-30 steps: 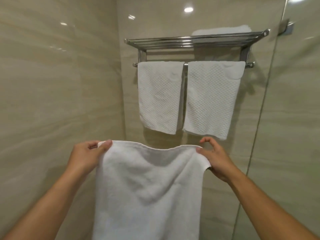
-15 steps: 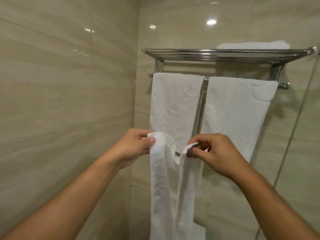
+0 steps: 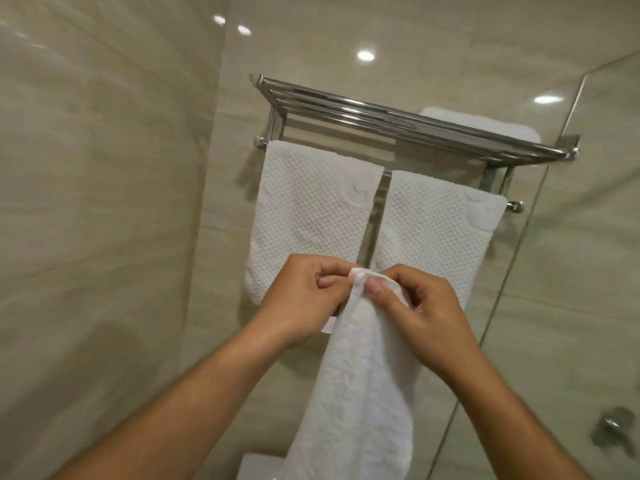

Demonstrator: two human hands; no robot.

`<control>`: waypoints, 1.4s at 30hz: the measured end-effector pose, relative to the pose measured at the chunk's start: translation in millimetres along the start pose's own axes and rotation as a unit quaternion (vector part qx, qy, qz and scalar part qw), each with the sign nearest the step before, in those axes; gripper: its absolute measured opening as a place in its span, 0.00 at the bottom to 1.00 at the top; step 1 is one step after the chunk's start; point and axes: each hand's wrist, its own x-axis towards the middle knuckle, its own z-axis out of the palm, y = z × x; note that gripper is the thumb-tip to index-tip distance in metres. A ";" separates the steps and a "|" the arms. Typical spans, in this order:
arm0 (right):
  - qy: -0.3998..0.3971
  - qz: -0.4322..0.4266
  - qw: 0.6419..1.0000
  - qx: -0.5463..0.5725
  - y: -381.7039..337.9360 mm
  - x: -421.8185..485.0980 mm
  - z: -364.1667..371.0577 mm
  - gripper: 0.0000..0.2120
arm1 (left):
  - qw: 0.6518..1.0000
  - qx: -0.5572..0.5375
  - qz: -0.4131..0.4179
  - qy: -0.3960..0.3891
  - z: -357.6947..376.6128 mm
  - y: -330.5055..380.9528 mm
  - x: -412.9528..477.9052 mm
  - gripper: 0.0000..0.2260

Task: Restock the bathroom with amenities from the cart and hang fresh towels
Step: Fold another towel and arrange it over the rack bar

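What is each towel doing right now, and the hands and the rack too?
Plush towel: folded lengthwise, hanging down, top corners pinched together.
Left hand: pinching the towel's top.
Right hand: pinching the towel's top.
Left waffle towel: draped over the rail.
Right waffle towel: draped over the rail.
Folded towel: lying on the rack's shelf.
Rack: fixed to the wall.

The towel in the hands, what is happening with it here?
A person is folding a white towel lengthwise in front of the wall rack. The left hand and right hand pinch its top corners together, and the rest hangs down between the arms. Two waffle towels already hang on the bar below the rack, and a folded towel lies on top. The held towel is not yet hung.
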 end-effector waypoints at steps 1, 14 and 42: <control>0.014 0.008 1.000 -0.004 -2.0 2.0 1.7 0.14 | 1.000 -0.006 0.005 -0.007 -2.7 -2.4 2.4 0.06; 0.042 0.048 0.997 -0.053 0.7 13.4 -15.8 0.16 | 0.995 -0.078 0.066 -0.015 15.1 -10.3 16.7 0.09; 0.043 -0.117 0.985 -0.120 128.6 57.0 -124.5 0.19 | 0.967 0.132 0.093 0.197 50.4 1.9 69.2 0.05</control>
